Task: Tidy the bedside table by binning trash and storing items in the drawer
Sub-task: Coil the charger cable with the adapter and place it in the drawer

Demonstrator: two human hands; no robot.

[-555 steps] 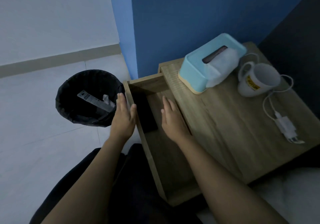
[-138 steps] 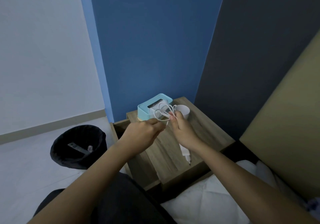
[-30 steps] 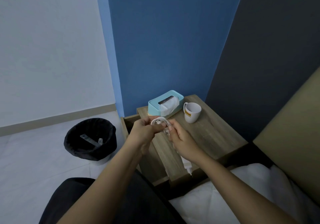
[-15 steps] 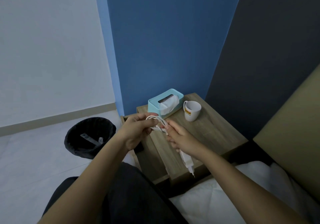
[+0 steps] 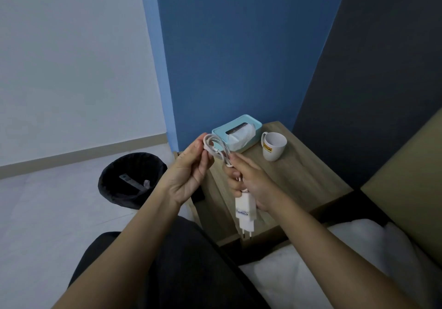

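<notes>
The white charger cable [image 5: 216,149] is gathered into loose loops and held up in the air over the front left part of the bench [image 5: 299,179], between both hands. The left hand [image 5: 189,174] has its grip pinching the top of the loops between thumb and fingertips. The right hand [image 5: 251,184] has its grip closed around the lower run of the cable where it meets the white plug adapter [image 5: 245,211], which hangs straight down from that hand, prongs pointing at the floor, in front of the bench's near edge.

Behind the hands, at the back of the wooden bench, a light blue tissue box [image 5: 239,132] sits against the blue wall with a tissue sticking out of its slot. Just to its right stands a white mug [image 5: 273,146] with a yellow label, upright, handle toward the box.

On the pale floor to the left of the bench stands a bin with a black liner [image 5: 130,179], with a couple of scraps lying inside. White bedding [image 5: 311,272] shows at the lower right, and the person's dark-trousered lap fills the bottom of the view.
</notes>
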